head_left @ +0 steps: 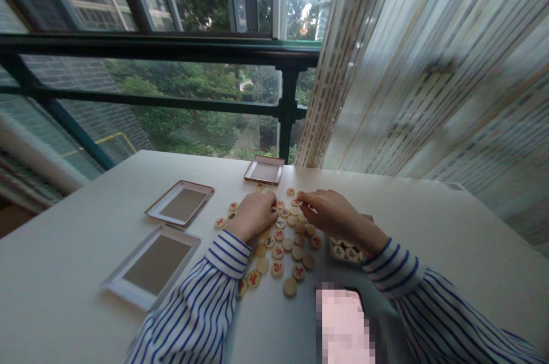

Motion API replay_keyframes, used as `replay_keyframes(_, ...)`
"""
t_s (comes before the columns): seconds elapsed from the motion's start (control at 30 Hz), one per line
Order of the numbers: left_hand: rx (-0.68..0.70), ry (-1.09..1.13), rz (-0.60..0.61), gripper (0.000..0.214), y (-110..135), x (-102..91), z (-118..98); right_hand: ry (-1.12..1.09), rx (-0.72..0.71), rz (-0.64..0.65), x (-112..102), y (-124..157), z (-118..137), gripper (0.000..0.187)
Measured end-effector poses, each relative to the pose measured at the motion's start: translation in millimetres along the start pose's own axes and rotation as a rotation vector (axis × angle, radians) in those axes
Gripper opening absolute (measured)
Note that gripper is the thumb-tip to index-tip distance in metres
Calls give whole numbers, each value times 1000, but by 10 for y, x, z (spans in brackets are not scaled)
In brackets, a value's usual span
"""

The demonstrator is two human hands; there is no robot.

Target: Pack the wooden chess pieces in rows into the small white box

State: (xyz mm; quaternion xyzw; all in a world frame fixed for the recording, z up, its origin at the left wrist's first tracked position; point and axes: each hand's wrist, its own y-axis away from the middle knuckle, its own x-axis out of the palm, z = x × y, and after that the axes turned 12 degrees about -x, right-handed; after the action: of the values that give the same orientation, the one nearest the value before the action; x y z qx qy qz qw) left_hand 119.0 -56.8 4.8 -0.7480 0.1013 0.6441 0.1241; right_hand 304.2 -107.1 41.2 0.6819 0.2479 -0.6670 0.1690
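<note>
Person in striped sleeves (189,301) has both hands over a bunch of round wooden pieces (278,234), approx. center of frame, on a white table (463,261). Pieces are loose, some w/ red or black characters up, others blank side up.

L hand (257,212) is palm down at center, fingers curled in, right on/above the pieces; can't tell if it's gripping one. R hand (332,209) is just right of center, thumb & fingers bent close together at a piece nr the top of the bunch; can't tell if it's clamped on it. Hands are apart from each other.

Under the R wrist there's an open box (343,261) w/ more pieces in it. Phone (343,324) w/ pixelated pink screen, bottom right of center. Shallow trays: lower left (151,261), mid left (182,205), upper center of table (263,169).
</note>
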Motion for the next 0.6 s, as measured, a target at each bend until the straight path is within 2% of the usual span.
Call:
replay_keyframes(0.33,40,59,-42,16,-34,-16,45,-20,34,-30,26,67,-34,29)
replay_keyframes(0.6,121,91,-236,18,-35,-77,3,-48,38,-114,-60,190,-70,31)
